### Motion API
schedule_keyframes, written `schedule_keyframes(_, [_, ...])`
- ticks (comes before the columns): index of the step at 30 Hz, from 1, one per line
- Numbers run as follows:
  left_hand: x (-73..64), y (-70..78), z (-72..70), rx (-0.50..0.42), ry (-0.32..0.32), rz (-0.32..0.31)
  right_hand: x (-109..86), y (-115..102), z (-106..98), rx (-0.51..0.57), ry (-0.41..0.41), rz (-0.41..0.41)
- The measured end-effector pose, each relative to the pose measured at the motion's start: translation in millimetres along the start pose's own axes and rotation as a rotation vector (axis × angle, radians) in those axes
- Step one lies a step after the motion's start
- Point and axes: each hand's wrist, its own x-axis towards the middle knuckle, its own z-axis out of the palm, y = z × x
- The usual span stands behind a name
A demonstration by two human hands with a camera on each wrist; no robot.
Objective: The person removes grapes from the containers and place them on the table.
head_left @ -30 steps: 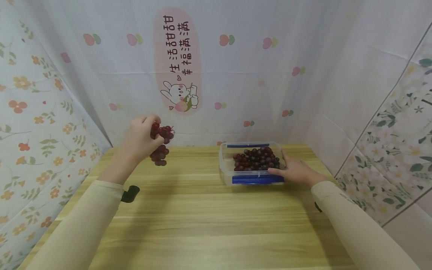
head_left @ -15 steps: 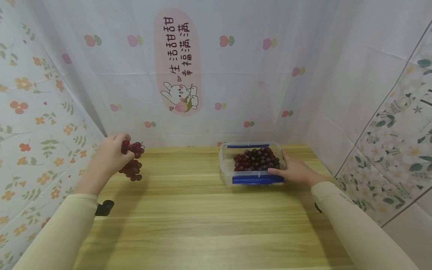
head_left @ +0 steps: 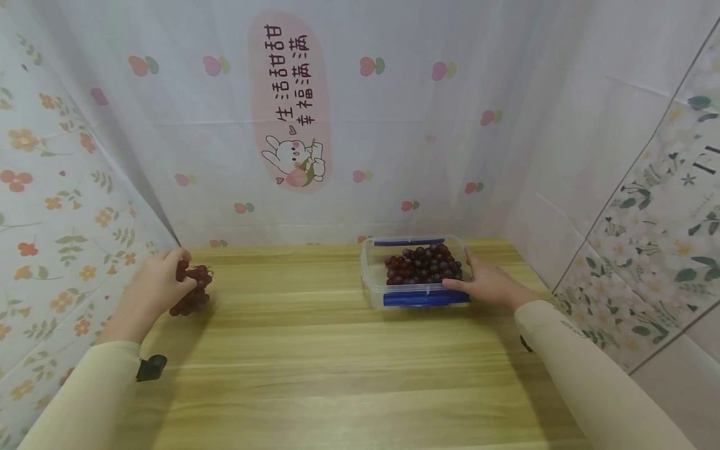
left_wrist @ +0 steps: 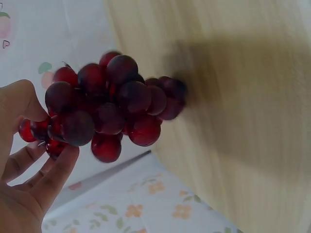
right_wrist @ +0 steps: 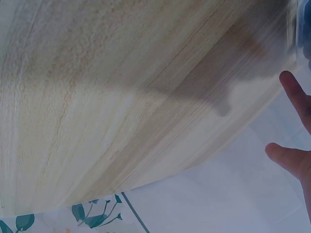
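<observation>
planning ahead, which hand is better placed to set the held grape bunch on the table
Likely the left hand: it grips the grape bunch at the left side of the table, while the right hand is at the box's right end.

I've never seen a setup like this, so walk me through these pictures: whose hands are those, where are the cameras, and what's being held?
There's no robot here: these are one person's own bare hands. The wide picture comes from a camera worn on the head, looking forward and down. The other two come from cameras on the wrists: the left one shows the grapes close up, the right one mostly tabletop.

On the wood-grain table sits a clear plastic container with blue clips and dark red grapes inside. The right hand touches its right end. The left hand pinches a separate bunch of red grapes by its top; I can't tell whether the bunch's lower end touches the table.
</observation>
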Motion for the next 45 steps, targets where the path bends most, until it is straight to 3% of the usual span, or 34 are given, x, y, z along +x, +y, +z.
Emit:
schedule_keyframes(4, [-0.8, -4.3, 3.9, 0.022, -0.033, 0.01, 0.1, 2, 1, 0.004, 0.001, 0.01])
schedule_keyframes(9, [-1.2, -5.0, 10.5, 0.031, -0.096, -0.021, -0.5, 5, 2, 0.017, 0.004, 0.02])
schedule_keyframes(15, [-2.6, -4.9, 20.6, 0.018, -0.097, -0.017, -0.9, 6, 3, 0.021, 0.004, 0.023])
schedule_keyframes(21, [-0.9, -8.2, 35.4, 0.081, -0.108, -0.039, -1.0, 9, 4, 0.027, 0.012, 0.025])
schedule_keyframes(23, [-0.1, -7.9, 43.3, 0.083, -0.147, -0.053, -1.8, 9, 3, 0.026, 0.014, 0.023])
schedule_keyframes(27, [-0.6, -5.4, 60.8, 0.042, -0.296, -0.111, -3.4, 8, 3, 0.026, 0.013, 0.021])
schedule_keyframes(30, [-1.8, -3.8, 69.7, 0.034, -0.354, -0.131, -3.5, 7, 2, 0.038, 0.01, 0.015])
schedule_keyframes(38, [5.9, -4.8, 76.1, 0.06, -0.278, -0.1, -3.6, 4, 1, 0.047, 0.022, 0.013])
schedule_keyframes(45, [11.9, -16.7, 80.7, 0.066, -0.238, -0.133, -1.1, 0, 1, 0.068, 0.016, -0.005])
